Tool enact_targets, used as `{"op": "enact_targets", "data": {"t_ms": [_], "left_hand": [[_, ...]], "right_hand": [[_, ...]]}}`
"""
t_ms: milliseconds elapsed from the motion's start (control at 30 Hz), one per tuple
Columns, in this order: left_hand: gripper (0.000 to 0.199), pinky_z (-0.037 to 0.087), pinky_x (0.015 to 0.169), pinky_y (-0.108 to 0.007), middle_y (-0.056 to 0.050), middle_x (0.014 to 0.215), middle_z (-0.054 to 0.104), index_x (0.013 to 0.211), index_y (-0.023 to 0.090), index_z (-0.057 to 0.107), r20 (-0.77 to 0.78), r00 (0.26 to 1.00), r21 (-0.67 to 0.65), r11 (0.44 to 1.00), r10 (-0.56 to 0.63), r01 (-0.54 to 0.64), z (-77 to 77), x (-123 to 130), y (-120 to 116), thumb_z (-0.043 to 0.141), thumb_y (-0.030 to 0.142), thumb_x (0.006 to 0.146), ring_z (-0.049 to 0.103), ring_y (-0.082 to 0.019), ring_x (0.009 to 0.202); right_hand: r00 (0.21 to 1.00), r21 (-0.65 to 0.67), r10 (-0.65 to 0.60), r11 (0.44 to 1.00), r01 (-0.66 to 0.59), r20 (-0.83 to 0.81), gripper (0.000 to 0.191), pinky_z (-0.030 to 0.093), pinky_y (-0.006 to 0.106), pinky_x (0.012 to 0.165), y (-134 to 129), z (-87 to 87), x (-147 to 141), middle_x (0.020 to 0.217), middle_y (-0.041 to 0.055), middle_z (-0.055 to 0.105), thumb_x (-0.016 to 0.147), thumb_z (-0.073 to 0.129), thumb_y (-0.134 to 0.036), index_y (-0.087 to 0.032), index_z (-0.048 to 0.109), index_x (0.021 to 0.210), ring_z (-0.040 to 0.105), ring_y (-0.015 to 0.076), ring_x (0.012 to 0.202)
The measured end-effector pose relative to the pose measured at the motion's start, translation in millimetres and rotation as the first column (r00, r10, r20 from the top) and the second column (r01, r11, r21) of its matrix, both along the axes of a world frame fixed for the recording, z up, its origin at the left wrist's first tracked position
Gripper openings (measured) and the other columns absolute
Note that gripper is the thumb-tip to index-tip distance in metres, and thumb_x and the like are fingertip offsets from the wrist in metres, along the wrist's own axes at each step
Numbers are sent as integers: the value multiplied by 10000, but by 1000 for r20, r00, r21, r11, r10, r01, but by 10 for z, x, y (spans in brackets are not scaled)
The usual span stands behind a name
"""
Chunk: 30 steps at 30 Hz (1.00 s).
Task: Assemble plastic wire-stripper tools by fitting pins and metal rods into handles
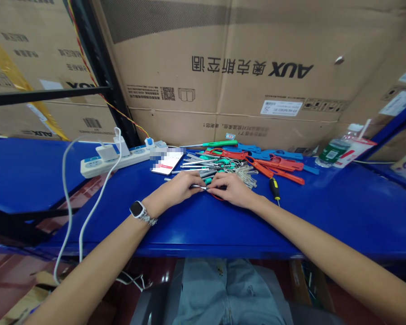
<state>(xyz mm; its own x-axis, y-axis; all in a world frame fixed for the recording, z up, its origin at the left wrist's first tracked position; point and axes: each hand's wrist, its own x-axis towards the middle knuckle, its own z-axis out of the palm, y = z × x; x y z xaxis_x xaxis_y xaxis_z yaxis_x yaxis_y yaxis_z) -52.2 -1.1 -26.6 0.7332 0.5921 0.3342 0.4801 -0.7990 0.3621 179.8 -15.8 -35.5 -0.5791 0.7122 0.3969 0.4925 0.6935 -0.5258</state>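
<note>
My left hand point(181, 187), with a watch point(137, 209) on its wrist, is closed in a pinch on a thin silvery rod point(199, 186). My right hand point(235, 189) pinches the rod's other end, fingertips almost meeting the left ones. Below the right fingers a thin red loop point(217, 197) shows; whether it joins the rod I cannot tell. Just beyond both hands lies a pile of metal rods point(198, 163) with green parts point(228, 163) and clear plastic tubes point(248, 175). A yellow-and-black screwdriver point(274, 188) rests right of my right hand.
Red plastic pieces point(286, 164) and blue ones point(253, 148) lie behind the pile, beside a green-handled screwdriver point(219, 143). A phone-like white slab point(169, 161) and a power strip point(135, 158) are at left. A bottle point(333, 151) and cup point(353, 151) stand at right, before cardboard boxes point(176, 58).
</note>
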Motion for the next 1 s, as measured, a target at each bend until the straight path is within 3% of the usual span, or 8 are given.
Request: {"op": "enact_targets", "data": {"t_ms": [233,400,633,1000], "left_hand": [[161,521,864,-314,-68,1035,727,1050,193,754,35,999,-41,999,-31,32,-12,18,55,609,205,983,684,-189,923],[176,522,828,-315,-71,976,750,1062,174,761,49,998,-70,997,31,-27,-13,45,41,622,238,974,695,-198,883],[173,524,847,-304,-61,1002,757,1078,169,738,62,998,-118,993,6,1,-23,60,19,642,190,935,696,-191,923],[143,522,837,-299,-60,962,717,1014,173,735,56,998,-2,1000,-19,19,-78,28,71,611,154,948,669,-179,876]], "right_hand": [[999,-32,-53,998,53,3,119,482,286,753,15,-10,13,871,26,650,928,688,-194,-190,803,960,620,135,765],[999,-63,-44,997,44,2,153,481,267,692,-19,2,39,868,19,620,893,645,-122,-170,752,991,586,124,727],[998,-79,-61,995,59,-22,70,489,286,705,-14,-8,45,892,28,620,885,658,-127,-168,714,895,593,125,727],[989,9,-118,993,117,91,82,463,299,740,-78,28,7,870,38,589,862,662,-100,-173,679,828,569,166,819]]}}
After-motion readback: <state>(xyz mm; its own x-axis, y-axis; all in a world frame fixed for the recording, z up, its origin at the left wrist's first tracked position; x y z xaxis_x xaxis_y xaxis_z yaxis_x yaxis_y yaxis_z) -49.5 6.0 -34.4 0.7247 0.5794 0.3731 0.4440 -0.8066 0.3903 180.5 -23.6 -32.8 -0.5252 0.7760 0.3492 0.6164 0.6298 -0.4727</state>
